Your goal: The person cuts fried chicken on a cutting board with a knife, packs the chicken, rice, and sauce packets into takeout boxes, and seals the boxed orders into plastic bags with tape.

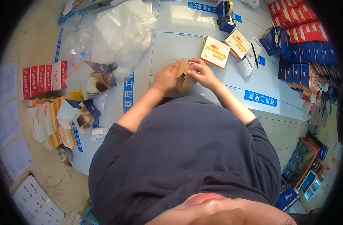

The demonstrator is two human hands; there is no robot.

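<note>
Between my two hands, close to my body at the table's near edge, is a brown cardboard box (pixel 183 80), partly folded with its flaps up. My left hand (pixel 167 78) grips its left side, fingers closed along the upper flap. On the other side, my right hand (pixel 202 74) pinches the box's right edge near the top. The fingers hide part of the flaps. Just beyond my right hand lies a white box with orange lettering (pixel 215 52), and a second white lettered box (pixel 238 44) sits beside it.
Clear plastic bags (pixel 122 33) cover the far left of the table. Red boxes (pixel 44 78) and open boxes with packets (pixel 94 82) stand at left. At right are paper slips (pixel 246 65), a pen (pixel 255 56), a tape dispenser (pixel 226 18) and stacked blue boxes (pixel 304 54).
</note>
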